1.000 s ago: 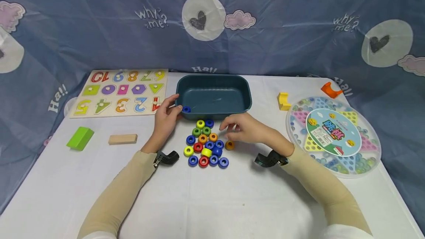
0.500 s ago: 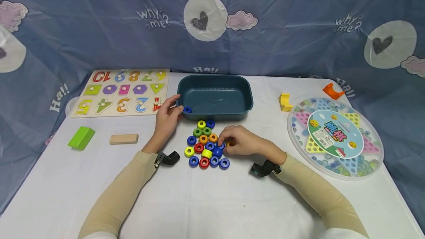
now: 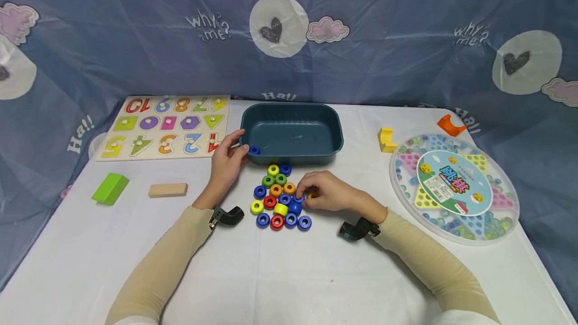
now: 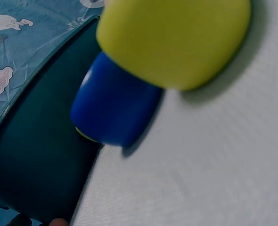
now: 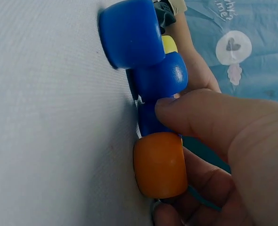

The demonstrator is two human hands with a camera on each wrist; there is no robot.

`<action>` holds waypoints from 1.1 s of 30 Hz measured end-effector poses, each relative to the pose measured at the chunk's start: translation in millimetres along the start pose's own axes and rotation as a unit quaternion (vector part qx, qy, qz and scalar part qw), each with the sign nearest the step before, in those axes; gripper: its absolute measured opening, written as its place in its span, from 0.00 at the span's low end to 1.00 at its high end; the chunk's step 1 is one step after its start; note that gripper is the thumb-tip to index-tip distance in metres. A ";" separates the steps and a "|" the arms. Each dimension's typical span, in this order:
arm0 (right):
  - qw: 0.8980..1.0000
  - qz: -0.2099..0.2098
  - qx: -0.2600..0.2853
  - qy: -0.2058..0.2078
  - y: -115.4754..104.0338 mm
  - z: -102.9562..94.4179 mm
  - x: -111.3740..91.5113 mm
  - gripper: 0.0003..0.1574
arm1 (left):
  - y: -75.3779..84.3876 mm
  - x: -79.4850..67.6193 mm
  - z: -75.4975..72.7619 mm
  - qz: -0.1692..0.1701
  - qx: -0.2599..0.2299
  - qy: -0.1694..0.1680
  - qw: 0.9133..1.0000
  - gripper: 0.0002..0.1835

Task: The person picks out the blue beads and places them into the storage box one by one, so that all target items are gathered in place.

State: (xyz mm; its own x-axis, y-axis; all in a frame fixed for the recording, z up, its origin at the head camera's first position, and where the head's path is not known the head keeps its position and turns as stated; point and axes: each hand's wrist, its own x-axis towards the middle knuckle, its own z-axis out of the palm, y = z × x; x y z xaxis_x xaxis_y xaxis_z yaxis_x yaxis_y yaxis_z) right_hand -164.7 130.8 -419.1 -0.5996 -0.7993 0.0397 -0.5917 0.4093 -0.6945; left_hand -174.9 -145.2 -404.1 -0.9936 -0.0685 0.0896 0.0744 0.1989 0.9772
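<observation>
My left hand (image 3: 227, 161) holds the near left corner of a dark teal tray (image 3: 295, 158), its thumb and forefinger at the rim. Inside that corner lies a blue bead (image 3: 254, 150). In front of the tray several beads in blue, red, yellow, green and orange are grouped, among them a red bead (image 3: 277, 222). At the group's right side my right hand (image 3: 333, 192) pinches a blue bead (image 5: 151, 120); the right wrist view shows the thumb against it. An orange bead (image 5: 160, 165) sits beside those fingers. A yellow bead (image 4: 172, 37) looms in the left wrist view.
A number puzzle board (image 3: 164, 127) lies at the back left, with a green block (image 3: 110, 188) and a wooden block (image 3: 168, 190) before it. To the right are a round marble game box (image 3: 453, 187), a yellow block (image 3: 386, 140) and an orange block (image 3: 450, 125).
My right hand has come down from near the tray's front edge to the right side of the beads, where it pinches a blue bead. The left hand stays at the tray.
</observation>
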 end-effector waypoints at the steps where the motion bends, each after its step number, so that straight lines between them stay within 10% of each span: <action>1: 1.000 -0.001 0.004 0.002 0.0 -0.3 0.7 0.08 | 0.1 -0.1 -0.4 0.000 0.002 0.001 1.000 0.25; 15: 0.991 -0.035 0.029 0.126 -22.7 -62.9 46.7 0.17 | -22.3 7.0 -1.8 -0.004 -0.004 0.002 1.000 0.25; 33: 0.987 0.139 -0.065 0.049 2.2 -43.6 145.1 0.21 | -36.3 13.2 -0.8 0.022 -0.004 0.006 1.000 0.24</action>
State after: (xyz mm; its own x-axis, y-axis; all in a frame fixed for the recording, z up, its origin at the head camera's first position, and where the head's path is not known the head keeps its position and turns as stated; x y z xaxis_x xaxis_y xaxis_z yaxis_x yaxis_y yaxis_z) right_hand -276.6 35.0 -383.6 -0.7936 -0.6050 -0.0654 -0.4579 0.6645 -0.5905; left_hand -190.7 -154.0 -438.2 -0.9883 -0.0723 0.1346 0.1184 0.1948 0.9737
